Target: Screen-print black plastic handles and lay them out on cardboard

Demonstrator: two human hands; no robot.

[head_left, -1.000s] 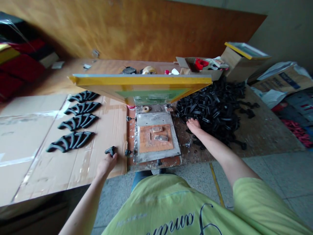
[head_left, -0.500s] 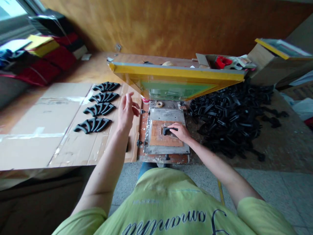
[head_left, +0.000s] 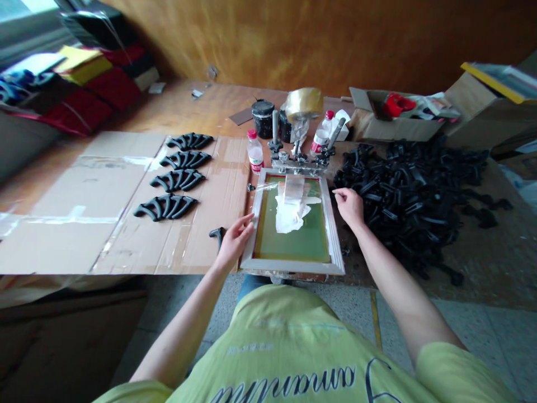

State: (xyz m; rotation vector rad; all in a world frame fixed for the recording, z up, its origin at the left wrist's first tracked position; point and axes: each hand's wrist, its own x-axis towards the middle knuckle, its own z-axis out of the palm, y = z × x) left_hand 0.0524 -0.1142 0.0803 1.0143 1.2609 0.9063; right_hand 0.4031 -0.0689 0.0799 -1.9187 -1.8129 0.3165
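A screen-printing frame (head_left: 293, 266) lies flat on its base in front of me, green mesh up, with white ink and a clear squeegee (head_left: 292, 202) on it. My left hand (head_left: 235, 238) rests on the frame's left rail with fingers stretched along it. My right hand (head_left: 350, 205) hovers at the frame's right rail, fingers loosely curled, nothing visible in it. A single black plastic part (head_left: 217, 233) lies on the cardboard just left of my left hand.
Rows of black curved parts (head_left: 174, 180) are laid out on cardboard (head_left: 67, 235) at left. A large heap of black parts (head_left: 413, 193) fills the right side. Behind the frame stand bottles (head_left: 254, 152), an ink pot (head_left: 263, 118), a tape roll (head_left: 304, 103) and cardboard boxes (head_left: 377, 126).
The raised frame has come down flat over the base, covering the black part that my right hand set there. My left hand came down to the left rail; my right hand moved to the right rail.
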